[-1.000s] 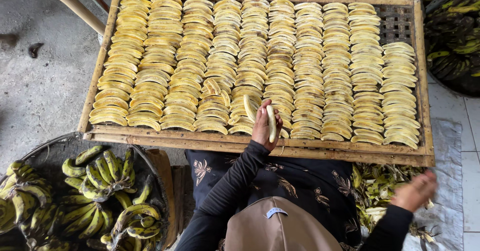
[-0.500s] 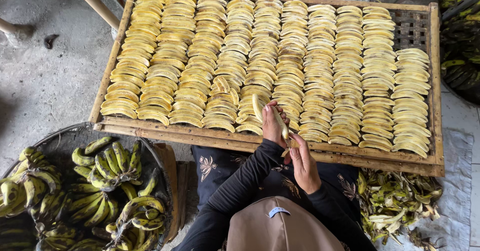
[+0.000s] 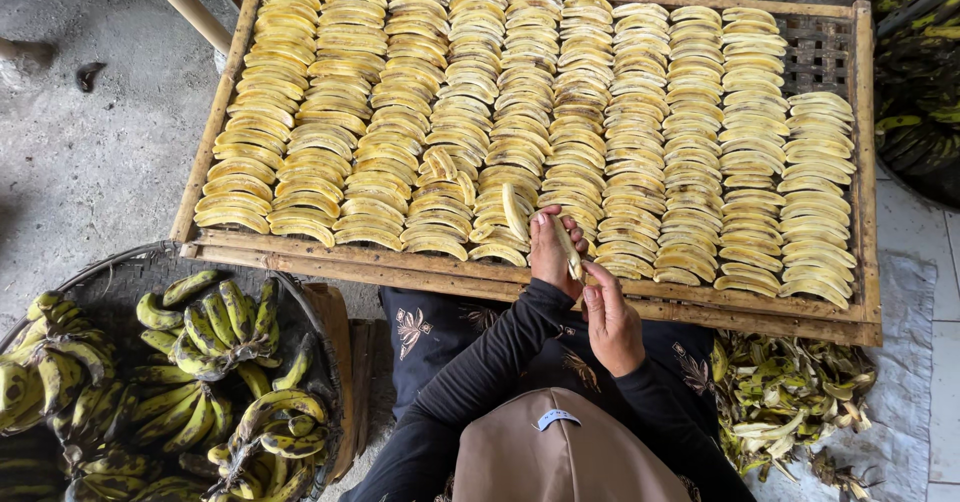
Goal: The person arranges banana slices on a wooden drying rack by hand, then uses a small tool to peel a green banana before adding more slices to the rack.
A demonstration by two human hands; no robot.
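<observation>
Both hands meet over the near edge of the wide wooden drying tray (image 3: 860,162), which is filled with rows of pale yellow peeled banana slices (image 3: 640,132). The left hand (image 3: 552,252) is closed around a long pale peeled banana strip (image 3: 570,250), fingers curled over it. The right hand (image 3: 612,324) pinches what seems to be the strip's lower end, though that contact is partly hidden. To the left, a round woven basket (image 3: 120,267) holds green unpeeled bananas (image 3: 215,322). To the right, a heap of green banana peels (image 3: 790,397) lies on the floor.
</observation>
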